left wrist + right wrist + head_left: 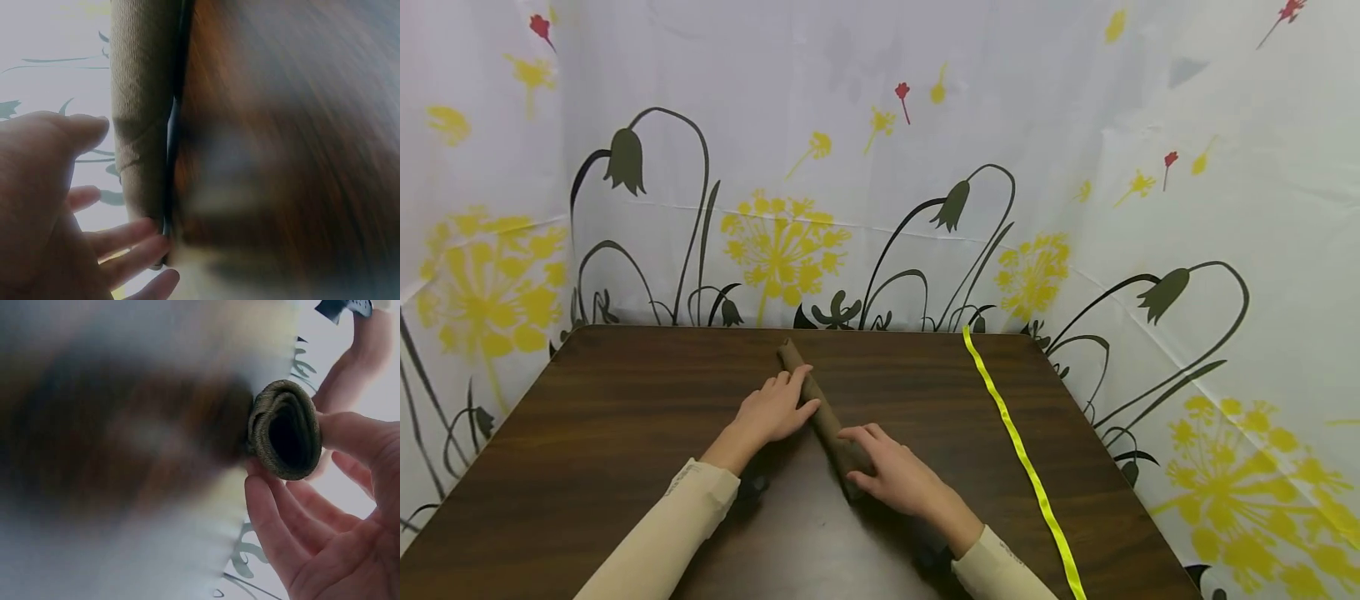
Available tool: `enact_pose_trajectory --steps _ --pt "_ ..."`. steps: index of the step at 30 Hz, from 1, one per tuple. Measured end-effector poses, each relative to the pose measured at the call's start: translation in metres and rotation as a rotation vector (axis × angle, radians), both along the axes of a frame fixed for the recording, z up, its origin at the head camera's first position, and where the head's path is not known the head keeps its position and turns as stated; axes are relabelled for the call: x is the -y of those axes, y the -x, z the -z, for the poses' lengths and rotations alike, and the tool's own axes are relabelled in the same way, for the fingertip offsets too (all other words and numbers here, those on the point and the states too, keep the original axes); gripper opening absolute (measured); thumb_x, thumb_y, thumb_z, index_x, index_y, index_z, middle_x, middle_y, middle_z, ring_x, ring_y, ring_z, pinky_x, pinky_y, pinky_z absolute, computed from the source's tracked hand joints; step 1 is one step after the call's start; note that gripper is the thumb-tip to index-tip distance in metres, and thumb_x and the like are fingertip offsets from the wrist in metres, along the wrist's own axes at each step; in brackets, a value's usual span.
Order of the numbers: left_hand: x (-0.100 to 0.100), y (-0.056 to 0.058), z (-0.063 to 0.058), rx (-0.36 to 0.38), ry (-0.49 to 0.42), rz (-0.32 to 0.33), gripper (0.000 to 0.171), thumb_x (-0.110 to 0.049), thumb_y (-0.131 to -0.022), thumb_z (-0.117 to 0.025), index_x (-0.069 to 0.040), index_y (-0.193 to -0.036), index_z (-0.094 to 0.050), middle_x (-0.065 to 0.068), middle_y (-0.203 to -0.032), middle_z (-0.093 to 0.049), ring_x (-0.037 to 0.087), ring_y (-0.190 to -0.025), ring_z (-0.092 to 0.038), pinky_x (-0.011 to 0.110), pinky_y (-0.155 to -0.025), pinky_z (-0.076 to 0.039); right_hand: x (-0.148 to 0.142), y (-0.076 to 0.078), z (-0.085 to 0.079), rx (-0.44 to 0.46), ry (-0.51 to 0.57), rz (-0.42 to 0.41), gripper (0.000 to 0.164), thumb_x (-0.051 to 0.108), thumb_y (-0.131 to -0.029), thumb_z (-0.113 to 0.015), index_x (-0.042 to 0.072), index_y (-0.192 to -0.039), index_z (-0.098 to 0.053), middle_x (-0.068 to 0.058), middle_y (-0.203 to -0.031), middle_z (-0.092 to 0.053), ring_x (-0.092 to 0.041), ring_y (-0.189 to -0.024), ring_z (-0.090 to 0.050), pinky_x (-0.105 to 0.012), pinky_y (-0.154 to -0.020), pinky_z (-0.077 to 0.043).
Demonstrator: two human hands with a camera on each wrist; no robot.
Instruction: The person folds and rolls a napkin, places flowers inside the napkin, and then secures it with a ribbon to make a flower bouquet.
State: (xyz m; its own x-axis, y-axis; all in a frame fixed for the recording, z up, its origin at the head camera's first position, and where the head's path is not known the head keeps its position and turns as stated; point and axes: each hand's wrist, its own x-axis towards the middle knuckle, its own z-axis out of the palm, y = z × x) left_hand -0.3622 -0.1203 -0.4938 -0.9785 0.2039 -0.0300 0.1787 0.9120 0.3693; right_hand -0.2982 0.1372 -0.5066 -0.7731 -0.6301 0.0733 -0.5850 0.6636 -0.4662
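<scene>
A brown textured cloth, rolled into a narrow tube, lies slantwise on the dark wooden table. My left hand rests along its far half, fingers fairly straight and thumb spread apart. In the left wrist view those fingertips touch the far part of the rolled cloth. At the near end my right hand holds the roll between thumb and fingers. The right wrist view looks into that end, where coiled layers circle a dark hollow; the thumb presses one side and the fingers lie along the other.
A long yellow ribbon runs down the right part of the wooden table. Behind the table's far edge hangs a white curtain printed with flowers.
</scene>
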Motion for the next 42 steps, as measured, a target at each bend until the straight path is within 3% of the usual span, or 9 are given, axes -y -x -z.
enact_pose_trajectory --steps 2,6,18,23,34,42 --pt "-0.003 0.000 0.000 0.020 -0.017 -0.006 0.069 -0.049 -0.111 -0.056 -0.013 -0.166 -0.036 0.030 -0.156 -0.049 0.051 -0.141 -0.051 0.070 -0.102 -0.050 0.003 -0.003 0.002 -0.018 -0.003 -0.007 0.056 0.027 -0.105 -0.074 0.028 -0.156 -0.051 0.001 -0.145 -0.057 -0.012 -0.113 -0.067 -0.033 -0.093 -0.058" --pt "-0.007 0.003 0.001 0.054 -0.041 0.007 0.066 -0.050 -0.111 -0.054 -0.013 -0.164 -0.041 0.029 -0.160 -0.046 0.051 -0.143 -0.050 0.071 -0.104 -0.048 0.008 -0.006 0.004 -0.016 -0.009 -0.013 0.048 0.031 -0.106 -0.071 0.028 -0.152 -0.056 -0.002 -0.147 -0.054 -0.012 -0.107 -0.067 -0.032 -0.089 -0.058" --pt "-0.011 0.014 0.002 0.115 -0.081 0.054 0.067 -0.045 -0.111 -0.053 -0.012 -0.167 -0.037 0.029 -0.166 -0.041 0.052 -0.151 -0.042 0.073 -0.113 -0.041 0.019 -0.010 0.001 0.041 -0.050 -0.014 0.041 0.038 -0.108 -0.067 0.028 -0.147 -0.063 -0.005 -0.156 -0.047 -0.013 -0.106 -0.067 -0.032 -0.089 -0.058" --pt "-0.011 0.014 0.003 0.128 -0.104 0.089 0.065 -0.043 -0.112 -0.052 -0.011 -0.167 -0.037 0.030 -0.166 -0.039 0.053 -0.153 -0.038 0.074 -0.116 -0.037 0.019 -0.011 0.001 0.051 -0.049 -0.010 0.040 0.040 -0.107 -0.068 0.029 -0.145 -0.064 -0.004 -0.155 -0.047 -0.010 -0.104 -0.065 -0.031 -0.087 -0.057" --pt "-0.015 0.008 0.002 0.116 -0.099 0.126 0.063 -0.043 -0.111 -0.055 -0.014 -0.165 -0.041 0.029 -0.164 -0.041 0.053 -0.152 -0.037 0.074 -0.115 -0.039 0.018 -0.015 -0.001 0.085 -0.033 -0.007 0.033 0.039 -0.104 -0.073 0.031 -0.135 -0.065 -0.005 -0.148 -0.049 -0.001 -0.080 -0.055 -0.022 -0.070 -0.050" --pt "-0.014 0.008 0.003 0.123 -0.107 0.146 0.064 -0.043 -0.112 -0.055 -0.013 -0.165 -0.040 0.030 -0.165 -0.040 0.054 -0.152 -0.036 0.075 -0.116 -0.037 0.015 -0.015 -0.005 0.095 -0.039 -0.014 0.039 0.045 -0.106 -0.070 0.031 -0.141 -0.063 -0.003 -0.148 -0.050 -0.001 -0.081 -0.056 -0.023 -0.072 -0.051"
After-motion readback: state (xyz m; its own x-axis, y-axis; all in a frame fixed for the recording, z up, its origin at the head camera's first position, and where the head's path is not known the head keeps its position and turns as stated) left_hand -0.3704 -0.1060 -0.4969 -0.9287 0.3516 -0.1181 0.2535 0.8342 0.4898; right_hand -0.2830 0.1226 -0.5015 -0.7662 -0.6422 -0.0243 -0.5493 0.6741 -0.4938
